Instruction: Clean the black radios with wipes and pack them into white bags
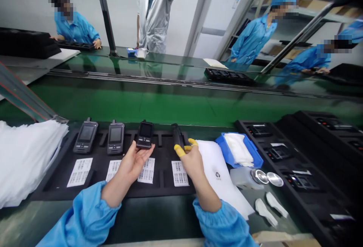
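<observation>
My left hand is palm up, its fingers supporting the lower end of a black handheld radio with a small screen and buttons. My right hand wears yellow finger cots and closes around the lower end of another handheld radio, which is turned so its screen does not show. Two more radios, one at the far left and one beside it, lie screen up in the black foam tray. White printed label sheets lie in the tray below the radios.
White bags are piled at left. To the right are a white bag, a blue bin of white cloths, a dispenser bottle, two white pieces and device trays. Several people stand or sit beyond the green belt.
</observation>
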### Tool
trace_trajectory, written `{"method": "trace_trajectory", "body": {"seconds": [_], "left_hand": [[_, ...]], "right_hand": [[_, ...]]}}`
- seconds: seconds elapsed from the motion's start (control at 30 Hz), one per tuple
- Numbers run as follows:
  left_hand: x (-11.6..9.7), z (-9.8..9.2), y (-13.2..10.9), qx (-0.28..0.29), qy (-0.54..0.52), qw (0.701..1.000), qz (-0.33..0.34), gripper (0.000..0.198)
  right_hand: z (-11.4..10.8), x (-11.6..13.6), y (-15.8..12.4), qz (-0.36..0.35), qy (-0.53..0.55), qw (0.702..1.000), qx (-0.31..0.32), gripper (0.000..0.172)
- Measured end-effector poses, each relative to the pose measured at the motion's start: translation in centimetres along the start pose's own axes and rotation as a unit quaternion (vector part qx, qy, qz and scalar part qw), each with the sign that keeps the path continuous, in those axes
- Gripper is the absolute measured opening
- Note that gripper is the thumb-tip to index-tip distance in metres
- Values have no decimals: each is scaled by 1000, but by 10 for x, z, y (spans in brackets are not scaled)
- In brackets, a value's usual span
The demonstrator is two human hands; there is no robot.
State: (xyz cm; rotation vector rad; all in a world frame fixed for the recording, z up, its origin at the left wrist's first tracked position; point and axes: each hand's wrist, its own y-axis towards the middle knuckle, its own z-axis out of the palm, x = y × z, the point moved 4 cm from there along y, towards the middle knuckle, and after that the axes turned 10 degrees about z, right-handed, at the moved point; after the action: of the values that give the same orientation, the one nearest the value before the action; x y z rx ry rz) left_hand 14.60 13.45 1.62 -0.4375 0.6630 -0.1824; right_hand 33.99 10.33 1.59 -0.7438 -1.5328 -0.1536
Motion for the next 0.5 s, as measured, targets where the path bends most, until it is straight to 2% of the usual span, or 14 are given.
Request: {"method": "trace_trajectory", "body": {"seconds": [0.07, 0.17, 0.3, 0.4, 0.5], "left_hand": [[1, -3, -2, -9, 0, 1000, -8, 36], [3, -8, -1, -27, 11, 1000, -11, 38], [5, -13, 3, -52, 44, 998, -8, 39], [6, -16, 3, -65, 79, 995, -11, 39], [4, -16, 0, -64, 112, 992, -1, 37]], "right_hand": [[7, -5, 4, 38, 76, 995, 48, 53], [25, -9, 7, 90, 171, 972, 131, 38], [42, -12, 7, 145, 235, 939, 207, 33], [41, -16, 4, 160, 254, 931, 207, 30], [32, -25, 3, 154, 251, 942, 161, 29]]}}
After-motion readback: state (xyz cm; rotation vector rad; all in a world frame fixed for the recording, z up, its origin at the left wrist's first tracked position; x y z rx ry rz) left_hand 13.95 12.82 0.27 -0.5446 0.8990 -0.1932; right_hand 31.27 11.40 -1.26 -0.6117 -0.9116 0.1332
